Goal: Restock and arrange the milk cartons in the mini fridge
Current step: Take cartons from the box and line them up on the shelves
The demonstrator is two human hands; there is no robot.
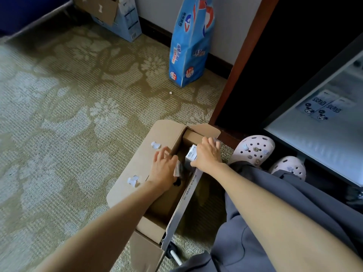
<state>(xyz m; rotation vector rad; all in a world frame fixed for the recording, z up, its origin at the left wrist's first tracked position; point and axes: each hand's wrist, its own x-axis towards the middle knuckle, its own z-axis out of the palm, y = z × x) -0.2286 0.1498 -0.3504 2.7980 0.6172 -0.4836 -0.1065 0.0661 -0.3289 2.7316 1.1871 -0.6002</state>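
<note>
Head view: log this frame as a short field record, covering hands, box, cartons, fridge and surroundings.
left hand: inside the open cardboard box, fingers around a small item, too blurred to identify
right hand: gripping a milk carton at the box's far end
fridge: mini fridge at right, door open, two shelved cartons lying side by side
floor: patterned carpet
other: blue package leaning against the wall; second box at top
</note>
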